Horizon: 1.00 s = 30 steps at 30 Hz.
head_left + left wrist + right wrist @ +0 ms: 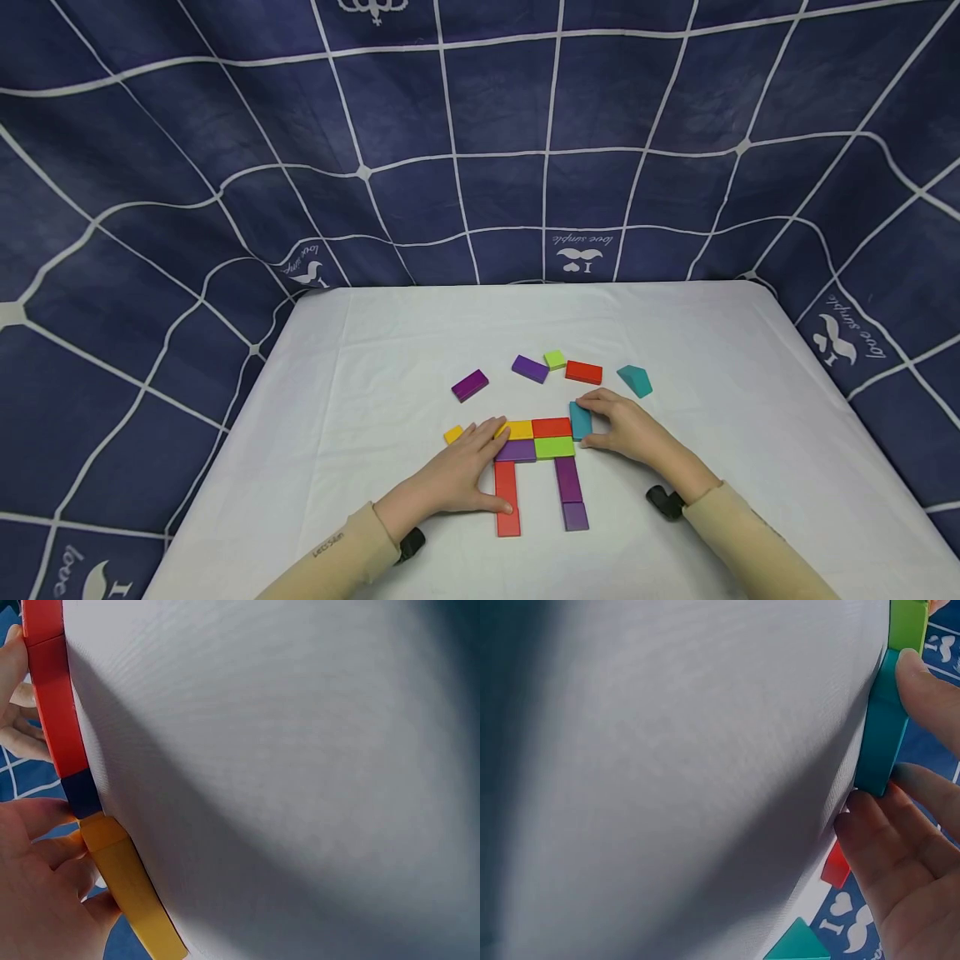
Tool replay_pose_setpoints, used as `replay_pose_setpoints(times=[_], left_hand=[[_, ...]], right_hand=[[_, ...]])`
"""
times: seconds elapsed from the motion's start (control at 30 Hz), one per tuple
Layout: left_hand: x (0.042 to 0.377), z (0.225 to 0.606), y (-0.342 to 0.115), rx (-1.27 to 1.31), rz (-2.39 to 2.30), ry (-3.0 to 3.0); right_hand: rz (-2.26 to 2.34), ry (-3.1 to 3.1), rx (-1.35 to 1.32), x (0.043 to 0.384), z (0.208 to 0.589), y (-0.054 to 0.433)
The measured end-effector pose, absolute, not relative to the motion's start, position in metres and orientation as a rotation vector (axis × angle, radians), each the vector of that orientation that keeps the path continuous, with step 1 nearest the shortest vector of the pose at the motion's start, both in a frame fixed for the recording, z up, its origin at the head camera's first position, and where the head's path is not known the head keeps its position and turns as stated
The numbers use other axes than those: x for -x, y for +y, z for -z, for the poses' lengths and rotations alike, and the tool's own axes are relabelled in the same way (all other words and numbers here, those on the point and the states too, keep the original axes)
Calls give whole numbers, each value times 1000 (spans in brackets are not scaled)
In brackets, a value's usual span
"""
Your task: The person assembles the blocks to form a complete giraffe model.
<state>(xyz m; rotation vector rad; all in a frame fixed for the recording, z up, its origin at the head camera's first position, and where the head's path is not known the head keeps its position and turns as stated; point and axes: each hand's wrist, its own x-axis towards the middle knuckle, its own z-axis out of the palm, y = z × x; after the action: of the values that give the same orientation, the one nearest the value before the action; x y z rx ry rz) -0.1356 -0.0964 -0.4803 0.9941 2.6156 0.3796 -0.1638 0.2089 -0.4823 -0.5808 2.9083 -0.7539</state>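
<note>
My left hand (465, 471) lies spread over the left side of a flat arrangement of coloured blocks. Its thumb is over the red blocks (505, 477) and its fingertips rest by the yellow block (520, 430) and the purple block (515, 451). With thumb and fingers at opposite ends, my right hand (626, 429) pinches a teal block (581, 421). That block stands lengthwise against the right end of a red block (551, 427), which sits above a green block (553, 447). In the right wrist view the teal block (881, 742) adjoins the green one.
Two purple blocks (567, 479) form a strip down from the green one. A yellow piece (453, 434) shows left of my left hand. Behind lie two purple blocks (530, 369), a small green block (554, 360), a red block (583, 372) and a teal wedge (636, 381).
</note>
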Motion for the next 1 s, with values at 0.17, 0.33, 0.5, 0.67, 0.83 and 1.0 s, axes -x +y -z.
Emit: replay_pose_setpoints(times=[0.17, 0.33, 0.5, 0.67, 0.83, 1.0], left_hand=[[136, 480, -96, -994, -381, 2616], [136, 480, -96, -989, -387, 2619], [136, 481, -95, -995, -390, 2619], [136, 482, -95, -992, -388, 2618], [135, 483, -96, -982, -393, 2614], [135, 484, -97, -987, -390, 2622]], right_hand=[[753, 2915, 584, 164, 482, 209], [763, 2907, 581, 165, 481, 210], [837, 2903, 531, 168, 476, 214], [964, 2965, 456, 186, 470, 219], [886, 2994, 377, 209, 467, 216], [774, 2955, 321, 225, 470, 209]])
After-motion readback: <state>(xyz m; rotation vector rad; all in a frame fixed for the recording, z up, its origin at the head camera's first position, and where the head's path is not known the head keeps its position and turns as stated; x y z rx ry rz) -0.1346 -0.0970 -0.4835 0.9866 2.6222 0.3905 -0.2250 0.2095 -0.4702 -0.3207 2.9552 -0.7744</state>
